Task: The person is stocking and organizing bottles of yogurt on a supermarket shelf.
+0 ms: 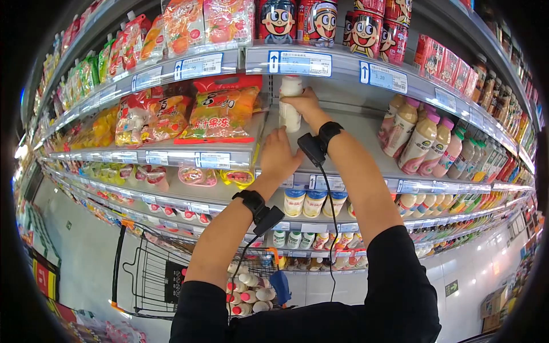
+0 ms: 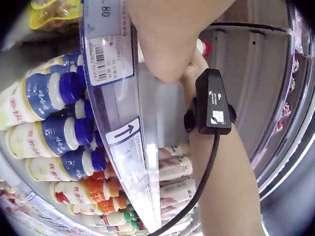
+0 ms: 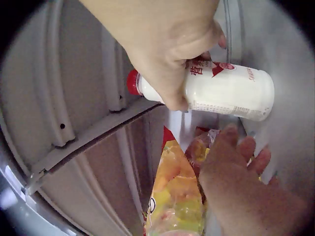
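A white plastic bottle (image 1: 290,117) with a red cap (image 3: 133,82) stands near the front of the middle shelf. My right hand (image 1: 306,106) grips it around its upper part from the right, thumb and fingers on either side, as the right wrist view shows. Below the bottle's base in the head view is my left hand (image 1: 278,155), its fingers extended loosely toward the bottle and holding nothing. In the right wrist view the left hand (image 3: 246,182) appears beside the bottle, palm side partly hidden. The left wrist view shows only the cap's red edge (image 2: 206,48).
Bags of fruit jelly (image 1: 220,111) lie left of the bottle; pink-capped bottles (image 1: 420,143) stand to the right. A shelf with red cans (image 1: 277,23) hangs above. Blue-capped bottles (image 1: 315,203) fill the shelf below. A shopping cart (image 1: 143,274) holding several bottles stands at lower left.
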Tool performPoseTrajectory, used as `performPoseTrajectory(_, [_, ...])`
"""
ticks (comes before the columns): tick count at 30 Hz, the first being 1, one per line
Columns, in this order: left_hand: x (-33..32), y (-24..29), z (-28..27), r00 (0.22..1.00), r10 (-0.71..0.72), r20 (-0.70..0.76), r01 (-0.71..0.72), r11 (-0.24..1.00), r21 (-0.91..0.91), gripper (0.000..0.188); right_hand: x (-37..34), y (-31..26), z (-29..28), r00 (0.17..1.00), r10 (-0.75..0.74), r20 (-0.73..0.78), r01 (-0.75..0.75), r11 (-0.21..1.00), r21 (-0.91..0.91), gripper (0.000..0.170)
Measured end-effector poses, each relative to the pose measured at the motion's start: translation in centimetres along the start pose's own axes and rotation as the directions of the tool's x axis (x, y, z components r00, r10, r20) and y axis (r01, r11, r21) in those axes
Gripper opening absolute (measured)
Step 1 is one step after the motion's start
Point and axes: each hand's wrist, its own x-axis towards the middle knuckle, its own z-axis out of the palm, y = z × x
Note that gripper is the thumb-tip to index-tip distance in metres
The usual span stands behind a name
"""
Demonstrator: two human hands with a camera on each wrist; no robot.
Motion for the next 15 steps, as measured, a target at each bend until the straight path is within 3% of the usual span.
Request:
performPoseTrajectory(3, [0.0,0.4,-0.3,0.999,-0.036,-0.008,0.035,0.998,-0.048,0.073,-3.6,-3.4,-2.3,0.995,-0.096,-0.029,0.087,0.973,-0.215,0.071])
performPoseTrajectory(6, [-0.2,0.4,-0.5,0.998,-0.053,-0.018,0.051,0.993,-0.103,0.086,-6.3,-4.1,-3.7,0.982,-0.188,0.013,0.187,0.962,-0.197,0.077])
performPoseTrajectory(10, [-0.4,0.4,-0.6,0.995,0.037,-0.089,-0.047,0.994,-0.104,0.09,-10.6,-4.9,-5.3,0.953,-0.303,0.002,0.297,0.933,-0.203,0.069])
performPoseTrajectory(13, [0.4,0.7,-0.8,0.993,-0.018,-0.118,-0.006,0.979,-0.202,0.089,-13.2,-4.1,-6.3,0.85,-0.524,-0.058,0.498,0.834,-0.237,0.067])
performPoseTrajectory(15, [0.9,1.0,-0.7,0.983,0.074,-0.17,-0.121,0.95,-0.287,0.085,-15.5,-3.9,-7.6,0.726,-0.676,-0.128,0.637,0.731,-0.246,0.067])
